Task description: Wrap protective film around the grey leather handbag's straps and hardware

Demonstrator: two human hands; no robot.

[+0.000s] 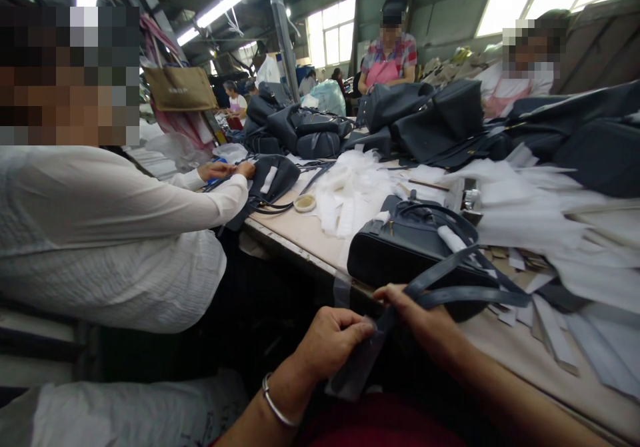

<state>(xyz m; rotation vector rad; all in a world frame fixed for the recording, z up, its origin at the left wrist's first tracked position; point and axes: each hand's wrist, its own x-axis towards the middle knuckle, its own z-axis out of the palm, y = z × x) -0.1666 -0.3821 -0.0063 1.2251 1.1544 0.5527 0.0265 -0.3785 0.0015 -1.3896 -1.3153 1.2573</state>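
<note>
My left hand (pixel 333 340), with a silver bangle at the wrist, pinches a translucent plastic piece (pixel 353 367) over the table's front edge. Close on its right, my right hand (pixel 417 313) has its fingers closed round a dark strap (pixel 463 297). The strap runs over to a dark handbag (pixel 415 247) lying on its side, with white wrapping on parts of it. Part of the strap's lower end shows between my hands, beside or inside the plastic; which of the two I cannot tell.
A co-worker in white (pixel 125 213) handles another dark bag (pixel 277 180) at the left. White foam sheets (pixel 355 187), a small round dish (pixel 305 203) and cardboard strips (pixel 555 333) lie on the table (pixel 300 233). Dark bags (pixel 430 113) are heaped behind, near two more people.
</note>
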